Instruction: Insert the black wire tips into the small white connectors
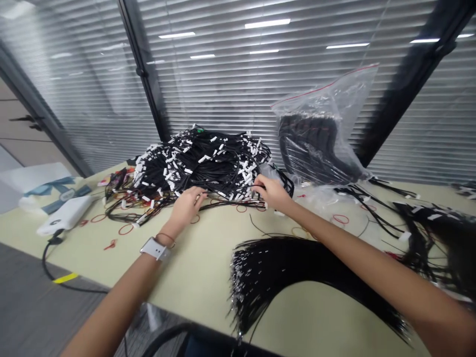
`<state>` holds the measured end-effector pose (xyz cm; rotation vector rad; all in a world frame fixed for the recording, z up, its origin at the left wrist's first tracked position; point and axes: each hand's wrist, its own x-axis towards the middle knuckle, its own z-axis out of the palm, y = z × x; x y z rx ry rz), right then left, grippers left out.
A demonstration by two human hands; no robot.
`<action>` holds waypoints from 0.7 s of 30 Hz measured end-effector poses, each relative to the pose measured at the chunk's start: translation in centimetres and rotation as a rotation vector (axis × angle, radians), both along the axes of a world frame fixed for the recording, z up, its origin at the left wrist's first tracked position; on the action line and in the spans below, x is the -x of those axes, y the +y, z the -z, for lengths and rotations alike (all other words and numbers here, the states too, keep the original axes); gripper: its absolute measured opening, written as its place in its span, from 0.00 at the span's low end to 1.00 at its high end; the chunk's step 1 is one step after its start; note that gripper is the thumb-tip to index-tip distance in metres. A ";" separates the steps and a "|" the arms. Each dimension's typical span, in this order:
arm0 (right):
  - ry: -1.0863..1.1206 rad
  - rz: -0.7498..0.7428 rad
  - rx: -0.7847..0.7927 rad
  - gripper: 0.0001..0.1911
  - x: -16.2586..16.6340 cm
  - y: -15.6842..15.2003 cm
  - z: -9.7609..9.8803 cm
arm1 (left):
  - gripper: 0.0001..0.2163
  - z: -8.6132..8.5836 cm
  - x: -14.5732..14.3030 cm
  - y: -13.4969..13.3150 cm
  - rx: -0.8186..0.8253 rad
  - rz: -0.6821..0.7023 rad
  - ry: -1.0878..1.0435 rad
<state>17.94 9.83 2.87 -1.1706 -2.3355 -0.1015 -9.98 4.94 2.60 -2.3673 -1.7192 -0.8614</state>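
Both hands out at the heap of cables now, black leads bristling with white connectors, piled along the table's far edge, hard by the blinds. The right hand has thumb and forefinger pinched together, by the look of it on one black cable; the left hand, fingers curled in nearly closed, is just beside the heap's near side, and whether it grips anything is too small to tell. And here's the danger: those leads are crossed and looped over each other, so a hard pull could catch a connector, tighten a knot or bring neighbours sliding along! Watch the right forearm, too, passing over the curved bundle of black wires; dip that elbow and the wires could fan out, with their tips right down by the table's near edge, ready to spill. Red rubber bands lie loose toward the left, easily swept away by a wrist, and the clear bag leans full beside the heap, one nudge from slumping
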 end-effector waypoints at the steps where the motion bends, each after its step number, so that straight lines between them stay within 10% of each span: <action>1: -0.004 -0.005 -0.006 0.09 -0.1 -0.1 -0.3 | 0.12 -0.5 0.0 0.0 -0.010 0.001 -0.029; 7: -0.149 -0.097 -0.007 0.13 -1.7 -1.4 -2.6 | 0.12 -2.4 -0.1 -0.9 0.040 0.019 -0.183; 13: -0.369 0.161 -0.147 0.22 -6.7 -4.3 -5.6 | 0.14 -1.9 -1.2 -1.2 0.216 0.177 -0.282; 21: -0.426 0.083 -0.096 0.10 -10.8 -4.9 -0.9 | 0.09 2.6 -7.1 -2.4 0.350 0.326 -0.141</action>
